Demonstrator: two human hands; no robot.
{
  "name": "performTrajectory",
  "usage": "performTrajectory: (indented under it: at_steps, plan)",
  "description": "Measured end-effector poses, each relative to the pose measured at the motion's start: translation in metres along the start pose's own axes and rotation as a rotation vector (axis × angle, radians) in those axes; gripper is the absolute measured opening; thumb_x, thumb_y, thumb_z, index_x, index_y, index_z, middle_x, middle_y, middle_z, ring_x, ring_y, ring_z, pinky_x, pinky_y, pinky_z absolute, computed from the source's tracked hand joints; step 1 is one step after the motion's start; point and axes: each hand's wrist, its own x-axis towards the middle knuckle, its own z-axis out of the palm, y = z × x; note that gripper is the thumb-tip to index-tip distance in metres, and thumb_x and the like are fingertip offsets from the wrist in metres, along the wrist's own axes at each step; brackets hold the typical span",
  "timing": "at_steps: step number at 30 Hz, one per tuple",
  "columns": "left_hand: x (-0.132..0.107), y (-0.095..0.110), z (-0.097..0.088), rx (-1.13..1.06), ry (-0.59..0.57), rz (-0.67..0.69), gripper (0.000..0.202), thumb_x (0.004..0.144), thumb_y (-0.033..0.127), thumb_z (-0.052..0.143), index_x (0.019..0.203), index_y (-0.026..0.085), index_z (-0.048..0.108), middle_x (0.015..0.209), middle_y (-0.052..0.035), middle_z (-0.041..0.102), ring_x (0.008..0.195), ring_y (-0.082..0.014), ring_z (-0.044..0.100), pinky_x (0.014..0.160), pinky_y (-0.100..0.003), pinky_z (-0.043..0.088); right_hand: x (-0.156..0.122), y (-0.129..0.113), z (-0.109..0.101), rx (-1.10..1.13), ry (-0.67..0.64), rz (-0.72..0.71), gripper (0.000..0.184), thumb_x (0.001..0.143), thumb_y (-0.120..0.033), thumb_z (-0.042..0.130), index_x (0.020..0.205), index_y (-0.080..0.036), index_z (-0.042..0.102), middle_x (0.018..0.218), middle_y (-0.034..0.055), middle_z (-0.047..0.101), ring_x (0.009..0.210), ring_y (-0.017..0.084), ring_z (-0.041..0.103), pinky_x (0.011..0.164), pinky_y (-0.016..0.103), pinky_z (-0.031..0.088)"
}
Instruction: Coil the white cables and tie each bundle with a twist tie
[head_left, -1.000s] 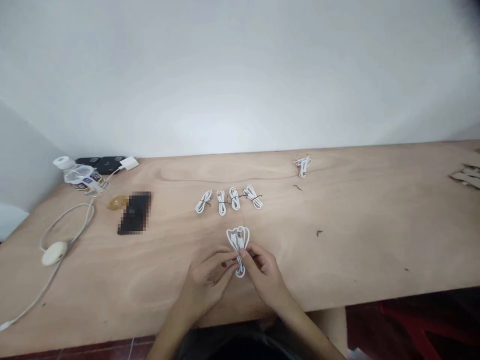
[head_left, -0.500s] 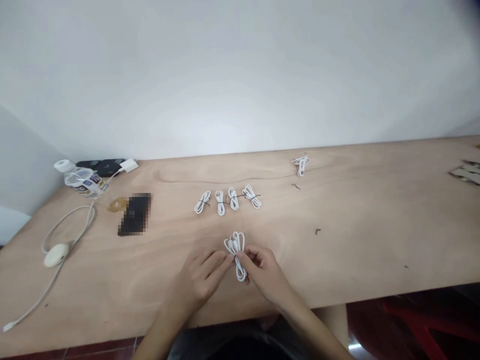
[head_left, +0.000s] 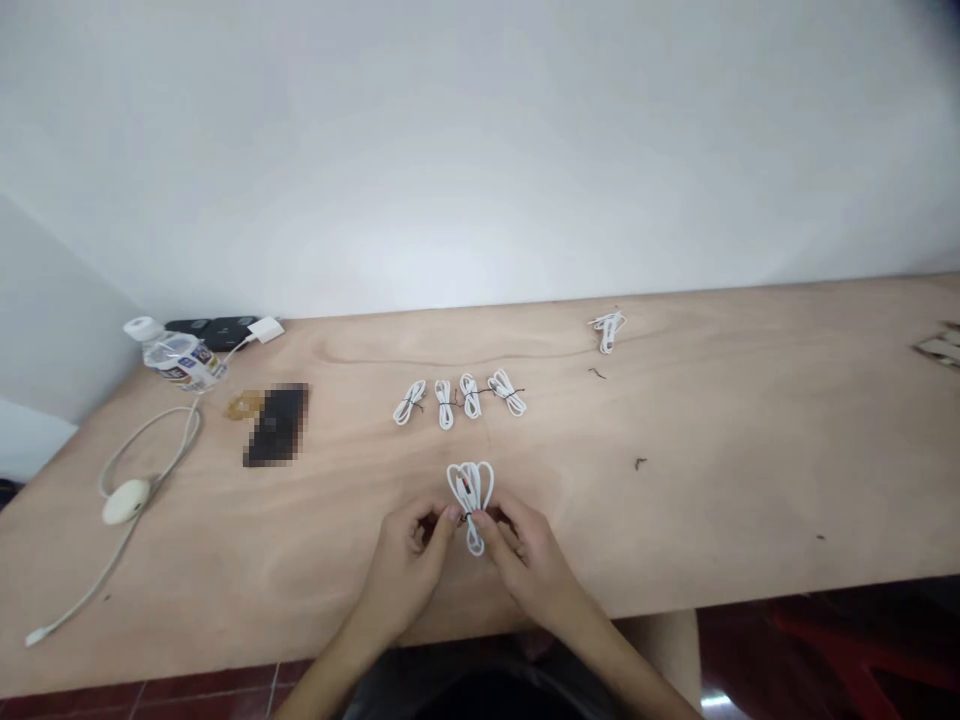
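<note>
The left hand (head_left: 405, 570) and right hand (head_left: 534, 568) pinch a looped white cable (head_left: 471, 480) over the table (head_left: 675, 480) — 4 tied cable bundles (head_left: 470, 397) lie just beyond, 1 more bundle (head_left: 608, 331) farther right.

White cable (head_left: 471, 492), folded into long loops, upright, pinched by left hand (head_left: 405, 570) and right hand (head_left: 531, 565)

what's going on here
A person is working on a looped white cable at a wooden table, pinching it near its middle with the fingers of the left hand and right hand. Four tied white cable bundles lie in a row beyond, with another bundle farther right.
</note>
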Motion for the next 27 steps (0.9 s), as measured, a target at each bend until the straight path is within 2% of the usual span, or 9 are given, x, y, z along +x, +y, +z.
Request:
performTrajectory:
  at_steps: [3,7,11,14,17,20,22,24,27]
  plan:
    - [0.001,0.004,0.001,-0.428,-0.135,-0.281,0.040,0.094,0.049,0.073,0.076,0.014,0.069,0.068,-0.0007,0.057,0.062,-0.0112,0.045,0.058,-0.024,0.033,-0.001,0.005,-0.006,-0.129,-0.016,-0.169,0.016,0.108,-0.030,0.054,0.116,-0.025,0.067,0.101,0.0048,0.070,0.092,0.021,0.066,0.085,0.033,0.053]
    - [-0.003,0.011,-0.002,-0.916,-0.284,-0.642,0.036,0.077,0.040,0.092,0.081,0.011,0.070,0.071,0.0004,0.054,0.058,-0.0064,0.038,0.054,-0.020,0.026,-0.002,0.013,-0.012,-0.200,-0.041,-0.401,0.022,0.106,-0.020,0.053,0.124,-0.027,0.064,0.109,0.0068,0.070,0.102,0.024,0.066,0.090,0.036,0.054]
    - [-0.010,0.013,0.007,-1.126,-0.358,-0.806,0.034,0.073,0.032,0.094,0.082,0.011,0.069,0.068,0.0040,0.049,0.053,-0.0039,0.035,0.051,-0.019,0.027,-0.002,0.020,-0.012,-0.195,-0.005,-0.494,0.028,0.106,-0.018,0.052,0.129,-0.028,0.063,0.109,0.0069,0.071,0.101,0.025,0.067,0.090,0.037,0.055]
    - [-0.012,0.009,0.013,-0.990,-0.210,-0.645,0.034,0.086,0.043,0.082,0.082,0.012,0.068,0.072,-0.0007,0.058,0.054,-0.0072,0.044,0.051,-0.021,0.035,-0.003,0.021,-0.008,-0.133,0.058,-0.392,0.021,0.105,-0.022,0.054,0.122,-0.026,0.066,0.104,0.0060,0.072,0.095,0.023,0.068,0.085,0.035,0.056]
    - [-0.012,0.004,0.010,-0.575,-0.044,-0.244,0.035,0.099,0.048,0.065,0.096,0.014,0.074,0.080,-0.0055,0.068,0.065,-0.0147,0.059,0.061,-0.027,0.048,-0.004,0.019,-0.004,-0.086,0.099,-0.262,0.018,0.106,-0.025,0.055,0.118,-0.024,0.068,0.105,0.0072,0.073,0.095,0.023,0.069,0.086,0.035,0.056]
    - [-0.010,-0.001,-0.001,-0.058,-0.012,0.212,0.021,0.098,0.030,0.071,0.116,0.021,0.075,0.096,-0.0055,0.074,0.080,-0.0173,0.066,0.075,-0.030,0.054,-0.004,0.017,0.001,-0.042,0.115,-0.193,0.019,0.107,-0.029,0.055,0.116,-0.023,0.070,0.107,0.0086,0.074,0.097,0.024,0.069,0.089,0.036,0.056]
    - [-0.008,-0.005,-0.006,0.161,0.014,0.451,0.021,0.097,0.017,0.070,0.116,0.023,0.074,0.101,-0.0056,0.075,0.086,-0.0176,0.068,0.078,-0.029,0.055,-0.004,0.016,0.003,-0.016,0.134,-0.164,0.020,0.107,-0.031,0.055,0.114,-0.022,0.071,0.107,0.0090,0.074,0.096,0.024,0.070,0.088,0.036,0.056]
    - [-0.006,-0.007,-0.008,0.277,0.042,0.588,0.024,0.098,0.010,0.065,0.117,0.023,0.073,0.102,-0.0065,0.075,0.090,-0.0185,0.070,0.081,-0.030,0.056,-0.003,0.016,0.004,0.010,0.153,-0.129,0.021,0.106,-0.033,0.056,0.115,-0.022,0.071,0.106,0.0091,0.074,0.096,0.024,0.070,0.088,0.036,0.056]
    - [-0.004,-0.007,-0.006,0.318,0.022,0.559,0.023,0.101,0.010,0.061,0.118,0.022,0.072,0.105,-0.0077,0.075,0.094,-0.0198,0.070,0.086,-0.032,0.056,-0.002,0.016,0.004,0.035,0.157,-0.101,0.022,0.106,-0.034,0.057,0.117,-0.022,0.072,0.107,0.0085,0.075,0.096,0.024,0.070,0.088,0.035,0.056]
